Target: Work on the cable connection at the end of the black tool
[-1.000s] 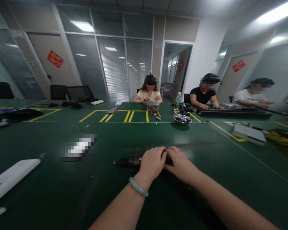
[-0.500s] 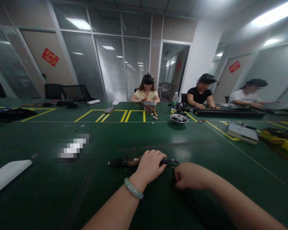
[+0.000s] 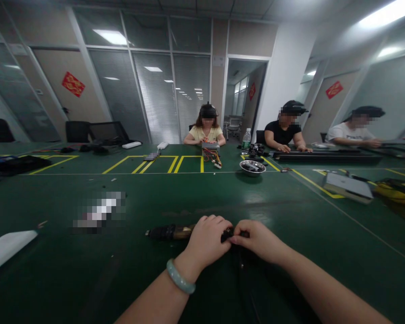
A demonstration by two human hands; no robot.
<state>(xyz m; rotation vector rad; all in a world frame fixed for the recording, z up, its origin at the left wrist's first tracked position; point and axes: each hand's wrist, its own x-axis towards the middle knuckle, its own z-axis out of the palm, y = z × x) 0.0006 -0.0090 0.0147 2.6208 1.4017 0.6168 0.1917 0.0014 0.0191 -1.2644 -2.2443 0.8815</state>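
A dark, rod-shaped tool [image 3: 167,232] with a brownish middle lies on the green table [image 3: 189,198], its tip pointing left. My left hand [image 3: 207,240], a pale green bracelet on its wrist, is closed over the tool's right end. My right hand [image 3: 258,240] meets it from the right, fingers pinched on a small black part [image 3: 227,234] at that end. What lies under both hands is hidden.
A white flat object [image 3: 6,247] lies at the left edge. A metal bowl [image 3: 252,167], a grey box with coloured wires [image 3: 212,150], a grey device [image 3: 347,185] and yellow items [image 3: 396,191] sit further off. Three people sit across the table.
Half a second ago my right hand had drawn back toward me, showing a thin black cable loop; it has now moved forward to the tool's end again. My left hand stayed on the tool.
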